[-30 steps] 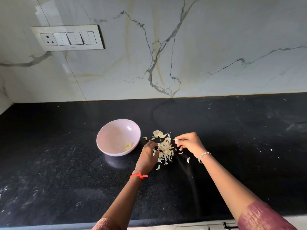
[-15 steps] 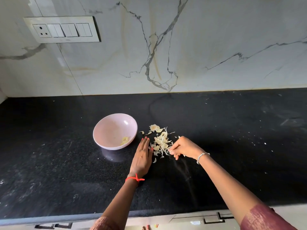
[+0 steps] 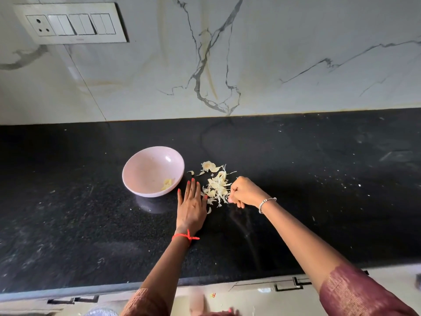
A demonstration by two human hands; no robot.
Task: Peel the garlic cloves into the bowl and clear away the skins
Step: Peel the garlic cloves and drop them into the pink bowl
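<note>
The garlic skins (image 3: 217, 188), pale, papery and curled, are heaped on the black countertop (image 3: 319, 190) just right of the pink bowl (image 3: 145, 169), where a few yellowish peeled cloves (image 3: 167, 184) lie. The left hand (image 3: 191, 206) is laid flat, fingers straight, at the heap's left edge. The right hand (image 3: 245, 193) is curled at the heap's right edge; whether skins are pinched cannot be told.

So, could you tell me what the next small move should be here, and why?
Probably rake the curled right hand leftward, pushing the garlic skins against the flat left hand: the skins lie loose between both hands, with a few strays behind.
</note>
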